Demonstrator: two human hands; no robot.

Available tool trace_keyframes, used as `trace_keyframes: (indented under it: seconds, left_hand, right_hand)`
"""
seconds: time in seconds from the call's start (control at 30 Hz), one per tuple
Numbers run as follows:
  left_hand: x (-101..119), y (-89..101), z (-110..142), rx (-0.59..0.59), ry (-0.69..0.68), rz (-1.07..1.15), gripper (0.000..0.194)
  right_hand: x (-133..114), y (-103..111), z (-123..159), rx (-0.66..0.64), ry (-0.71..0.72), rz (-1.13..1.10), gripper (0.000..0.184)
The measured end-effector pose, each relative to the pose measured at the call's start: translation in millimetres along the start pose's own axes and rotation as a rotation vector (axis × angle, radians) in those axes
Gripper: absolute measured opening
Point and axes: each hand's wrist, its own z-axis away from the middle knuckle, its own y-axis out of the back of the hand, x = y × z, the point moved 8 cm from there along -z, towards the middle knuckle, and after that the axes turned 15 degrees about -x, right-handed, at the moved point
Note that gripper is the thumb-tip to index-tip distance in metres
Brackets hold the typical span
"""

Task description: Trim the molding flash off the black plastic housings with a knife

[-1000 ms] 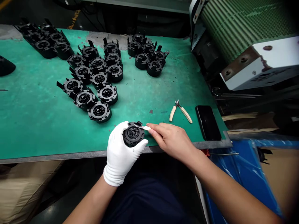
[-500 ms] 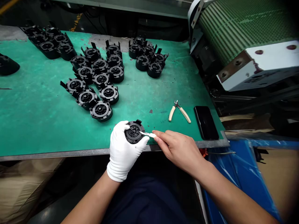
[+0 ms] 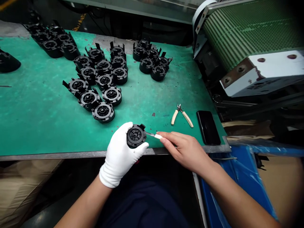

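Observation:
My left hand (image 3: 120,150), in a white glove, grips a round black plastic part (image 3: 136,136) near the front edge of the bench. Its ringed face is turned up toward me, and a small tab sticks out at its top. My bare right hand (image 3: 187,148) pinches the white handle of a thin-bladed craft knife (image 3: 156,136). The blade points left and its tip is at the right rim of the black part; whether it touches cannot be told. Ahead and to the left stand several similar black parts (image 3: 103,111), grouped in rows.
Cream-handled nippers (image 3: 182,115) lie spread on the green bench top (image 3: 47,126), with a black phone (image 3: 209,127) to their right. A green conveyor belt (image 3: 249,28) stands at the upper right. Blue plastic sheeting (image 3: 242,177) and cardboard (image 3: 282,180) are at the lower right.
The knife blade has moved from the middle of the part's face out to its right rim. My right hand has shifted slightly right, and the view has shifted a little.

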Motion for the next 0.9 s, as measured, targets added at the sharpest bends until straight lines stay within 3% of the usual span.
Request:
trace_keyframes:
  seconds: [0.17,0.33,0.63,0.9]
  left_hand:
    - [-11,11.8,-6,-0.266,-0.029,0.021,0.086]
    - [-14,16.4,-13,-0.388,-0.057,0.027,0.087]
    - [-15,15.8,-16,-0.409,-0.045,0.046,0.085]
    - [-14,14.2,-17,-0.345,-0.064,0.050,0.079]
  right_hand:
    - [3,-1,-12,-0.116,0.126,0.104,0.034]
    - [-5,1,-26,-0.170,0.216,0.215,0.035]
    - [-13,8,-41,-0.216,0.286,0.278,0.034]
    - [-2,3,-42,-0.100,0.181,0.312,0.035]
